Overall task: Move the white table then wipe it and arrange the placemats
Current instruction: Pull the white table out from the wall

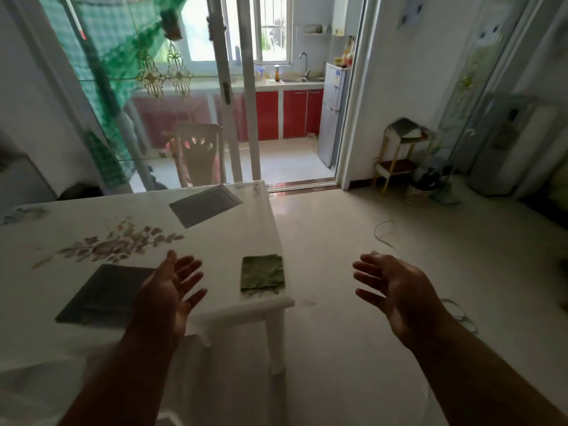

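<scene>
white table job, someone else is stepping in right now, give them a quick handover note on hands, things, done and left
Left hand: open, empty, raised over the near part of the white table.
Right hand: open, empty, over the floor to the right of the table.
Things: green cloth lies flat at the table's near right corner; one grey placemat near the front edge, partly behind the left hand; a second grey placemat near the far right, lying askew.
Done: nothing evident; neither hand touches the table.
Left: move the table, wipe it with the cloth, arrange both placemats.
</scene>
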